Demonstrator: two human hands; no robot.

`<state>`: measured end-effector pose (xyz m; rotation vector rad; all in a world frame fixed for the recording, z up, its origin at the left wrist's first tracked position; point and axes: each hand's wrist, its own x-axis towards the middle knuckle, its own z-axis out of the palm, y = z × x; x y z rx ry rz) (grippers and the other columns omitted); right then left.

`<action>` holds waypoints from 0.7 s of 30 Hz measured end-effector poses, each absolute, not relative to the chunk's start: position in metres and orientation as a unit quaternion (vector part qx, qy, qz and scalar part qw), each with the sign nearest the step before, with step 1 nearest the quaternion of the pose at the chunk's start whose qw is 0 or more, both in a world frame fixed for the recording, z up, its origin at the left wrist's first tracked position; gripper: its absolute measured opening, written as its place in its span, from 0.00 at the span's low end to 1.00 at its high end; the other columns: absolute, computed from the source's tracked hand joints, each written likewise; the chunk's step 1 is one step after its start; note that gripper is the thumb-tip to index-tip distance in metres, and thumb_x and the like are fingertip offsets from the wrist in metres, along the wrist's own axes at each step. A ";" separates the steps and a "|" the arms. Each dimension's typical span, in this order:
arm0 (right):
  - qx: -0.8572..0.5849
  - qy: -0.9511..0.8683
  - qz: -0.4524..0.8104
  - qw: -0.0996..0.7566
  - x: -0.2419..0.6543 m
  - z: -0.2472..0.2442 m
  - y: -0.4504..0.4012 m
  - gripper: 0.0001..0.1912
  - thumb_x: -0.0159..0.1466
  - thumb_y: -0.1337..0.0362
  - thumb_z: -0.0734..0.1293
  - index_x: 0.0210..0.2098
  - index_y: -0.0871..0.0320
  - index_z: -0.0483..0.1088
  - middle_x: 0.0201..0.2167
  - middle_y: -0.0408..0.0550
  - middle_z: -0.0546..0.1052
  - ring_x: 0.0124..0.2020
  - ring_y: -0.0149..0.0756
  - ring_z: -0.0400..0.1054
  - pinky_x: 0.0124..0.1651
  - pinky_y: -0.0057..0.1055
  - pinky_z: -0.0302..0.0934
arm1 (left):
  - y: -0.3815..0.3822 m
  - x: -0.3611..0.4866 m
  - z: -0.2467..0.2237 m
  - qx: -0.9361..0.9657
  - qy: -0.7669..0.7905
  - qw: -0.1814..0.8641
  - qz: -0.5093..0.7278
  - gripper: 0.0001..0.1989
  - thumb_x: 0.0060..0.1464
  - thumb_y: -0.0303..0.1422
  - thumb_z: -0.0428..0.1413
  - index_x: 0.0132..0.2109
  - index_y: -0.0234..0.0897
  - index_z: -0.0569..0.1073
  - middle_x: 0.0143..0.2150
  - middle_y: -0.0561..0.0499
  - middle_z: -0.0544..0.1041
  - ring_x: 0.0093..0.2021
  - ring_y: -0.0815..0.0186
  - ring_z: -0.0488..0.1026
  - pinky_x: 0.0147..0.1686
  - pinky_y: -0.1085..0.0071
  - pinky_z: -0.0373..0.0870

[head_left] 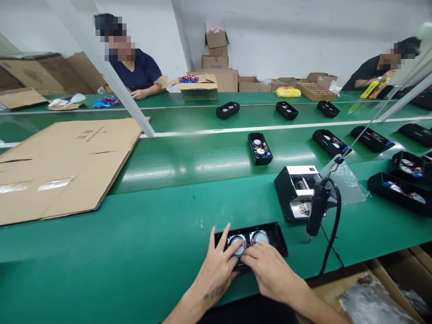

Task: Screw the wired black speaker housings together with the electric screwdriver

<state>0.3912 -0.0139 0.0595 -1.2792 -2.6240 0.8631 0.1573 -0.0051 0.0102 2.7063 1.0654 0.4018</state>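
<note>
A long black speaker box point(279, 240) lies with its inside facing up on the green bench in front of me. Two round speakers sit in it, the left speaker point(236, 247) and the right speaker point(259, 237), with thin red wires point(249, 245) between them. My left hand point(216, 265) spans the box's left end, fingers spread over the far edge and the left speaker, gripping the box. Beside it, my right hand point(268, 272) has its fingertips pinched together at the wires between the speakers. Its fingers partly hide the wires and the box's near side.
An electric screwdriver point(319, 207) hangs right of the box, before a screw feeder point(299, 191). More black speaker boxes point(259, 148) stand on the belt and at right. A flattened carton point(67, 166) lies left. Two people point(138, 72) sit across. Open cartons point(357, 288) are lower right.
</note>
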 end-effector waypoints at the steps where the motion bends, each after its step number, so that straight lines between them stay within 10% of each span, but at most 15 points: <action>1: -0.419 -0.864 0.274 0.047 0.390 0.057 -0.015 0.25 0.64 0.77 0.64 0.58 0.58 0.75 0.55 0.54 0.82 0.56 0.48 0.76 0.64 0.45 0.62 | -0.005 0.158 0.010 0.916 0.363 0.104 0.138 0.17 0.56 0.30 0.72 0.52 0.40 0.81 0.68 0.44 0.77 0.79 0.27 0.51 0.71 0.14 0.39; 8: -0.417 -0.867 0.274 -0.011 0.384 0.060 -0.004 0.17 0.61 0.78 0.65 0.46 0.59 0.78 0.43 0.52 0.86 0.45 0.44 0.79 0.50 0.39 0.63 | -0.008 0.166 0.011 0.907 0.393 0.125 0.090 0.16 0.56 0.30 0.70 0.52 0.42 0.82 0.71 0.47 0.75 0.79 0.27 0.49 0.71 0.14 0.35; 15: -0.426 -0.868 0.253 -0.018 0.375 0.082 0.020 0.17 0.61 0.74 0.69 0.50 0.62 0.77 0.49 0.57 0.84 0.51 0.50 0.78 0.57 0.43 0.61 | 0.040 0.165 0.029 0.901 0.357 0.234 0.078 0.15 0.51 0.32 0.73 0.47 0.44 0.85 0.67 0.49 0.79 0.79 0.28 0.51 0.71 0.17 0.29; 21: -0.442 -0.844 0.303 -0.017 0.374 0.101 0.075 0.19 0.60 0.63 0.75 0.52 0.57 0.80 0.40 0.51 0.86 0.41 0.47 0.80 0.39 0.34 0.58 | 0.111 0.162 0.050 0.840 0.350 0.412 0.050 0.17 0.46 0.45 0.74 0.28 0.39 0.80 0.58 0.50 0.83 0.63 0.44 0.76 0.63 0.54 0.70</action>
